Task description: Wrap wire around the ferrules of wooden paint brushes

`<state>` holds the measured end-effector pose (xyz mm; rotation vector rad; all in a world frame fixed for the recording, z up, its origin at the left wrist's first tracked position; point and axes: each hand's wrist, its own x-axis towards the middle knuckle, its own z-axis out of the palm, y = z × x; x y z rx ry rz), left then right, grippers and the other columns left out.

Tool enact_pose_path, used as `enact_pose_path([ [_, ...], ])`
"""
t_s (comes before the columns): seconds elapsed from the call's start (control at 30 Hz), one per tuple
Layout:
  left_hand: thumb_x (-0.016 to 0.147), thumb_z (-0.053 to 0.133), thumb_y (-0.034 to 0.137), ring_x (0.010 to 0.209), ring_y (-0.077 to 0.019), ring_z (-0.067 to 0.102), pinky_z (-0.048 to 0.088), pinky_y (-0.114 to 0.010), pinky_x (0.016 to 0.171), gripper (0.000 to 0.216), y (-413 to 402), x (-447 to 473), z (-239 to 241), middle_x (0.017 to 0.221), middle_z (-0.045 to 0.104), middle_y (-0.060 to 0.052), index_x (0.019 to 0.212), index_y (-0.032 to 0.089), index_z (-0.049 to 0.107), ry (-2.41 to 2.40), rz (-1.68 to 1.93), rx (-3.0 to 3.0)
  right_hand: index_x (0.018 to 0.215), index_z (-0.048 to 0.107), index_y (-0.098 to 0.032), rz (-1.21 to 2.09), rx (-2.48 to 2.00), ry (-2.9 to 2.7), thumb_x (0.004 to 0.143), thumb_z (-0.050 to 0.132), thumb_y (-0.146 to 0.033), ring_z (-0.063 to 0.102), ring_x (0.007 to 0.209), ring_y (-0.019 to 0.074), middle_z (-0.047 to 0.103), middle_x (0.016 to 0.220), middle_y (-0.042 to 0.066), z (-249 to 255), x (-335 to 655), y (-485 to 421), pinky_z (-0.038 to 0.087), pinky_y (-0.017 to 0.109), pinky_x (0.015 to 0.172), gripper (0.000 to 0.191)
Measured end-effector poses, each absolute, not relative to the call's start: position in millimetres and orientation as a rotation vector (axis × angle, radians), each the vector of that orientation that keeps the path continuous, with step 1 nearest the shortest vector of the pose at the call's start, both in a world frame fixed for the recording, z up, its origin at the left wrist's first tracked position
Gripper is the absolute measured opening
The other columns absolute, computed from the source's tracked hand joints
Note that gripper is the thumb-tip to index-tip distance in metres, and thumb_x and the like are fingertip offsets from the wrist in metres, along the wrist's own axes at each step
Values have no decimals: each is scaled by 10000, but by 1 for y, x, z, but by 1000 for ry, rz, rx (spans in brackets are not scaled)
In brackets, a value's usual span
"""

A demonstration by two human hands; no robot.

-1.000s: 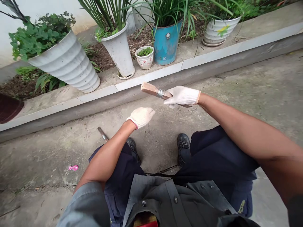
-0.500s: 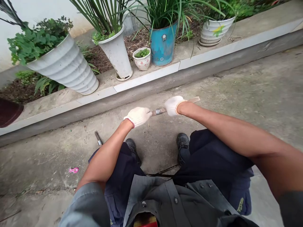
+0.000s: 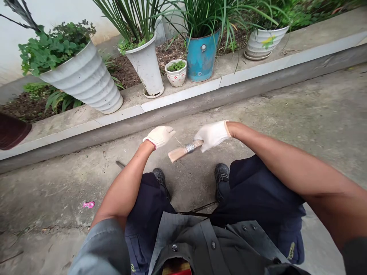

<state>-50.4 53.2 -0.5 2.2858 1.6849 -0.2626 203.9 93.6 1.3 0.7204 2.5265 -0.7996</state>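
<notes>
Right hand (image 3: 212,135) clamped on a wooden bar (image 3: 177,154); left hand (image 3: 161,136) pinched together, apparently on a fine strand (image 3: 179,141).

Bar location: held above the concrete floor (image 3: 186,183), pale end free, pointing away from the right hand. Progress, judged from where I stand: a silvery binding (image 3: 189,147) circles the bar in several turns; the strand spans clear to the left hand, so work looks unfinished; winding or unwinding, I cannot tell. Markings: yellowish lettering (image 3: 291,251) on the trouser leg (image 3: 296,233), illegible; pink wrapper (image 3: 88,204), no readable print.
</notes>
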Motion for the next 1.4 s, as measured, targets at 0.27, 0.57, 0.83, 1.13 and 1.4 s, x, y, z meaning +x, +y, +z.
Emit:
enact_pose_path([
  [0.27,992,380,526,838,-245,690,457,-305,714,507,36,-15,4,926,759,-108,943,208,772,1708,-385,2239,821,756,-176,-340,1217,2365,650,738,-228,687,848,335,711,828,169,-33,180,118,475,400,728,179],
  [0.57,1023,340,406,859,-223,679,472,-296,765,462,41,-27,11,973,753,-105,977,176,738,1677,-238,2249,960,662,-177,-990,1513,2607,842,626,-482,634,685,186,713,783,87,11,190,124,410,266,616,329],
  [0.83,988,410,393,844,-196,658,459,-275,770,390,56,-66,13,982,758,-54,977,198,748,1714,-121,2256,775,649,-205,-973,833,2542,736,718,-395,578,641,151,660,679,7,17,202,98,376,257,595,206],
  [1.13,984,403,470,718,-178,612,414,-273,673,449,41,-40,18,815,729,-45,856,206,744,1729,-301,2221,864,772,-194,-375,1228,2417,650,747,-219,692,948,350,725,850,164,-26,169,114,502,406,764,216],
  [1.4,992,396,458,766,-201,618,423,-297,712,436,34,-38,17,821,711,-53,855,213,730,1734,-287,2212,952,677,-197,-951,1344,2553,815,672,-443,663,673,202,717,777,89,1,171,122,468,288,603,281],
])
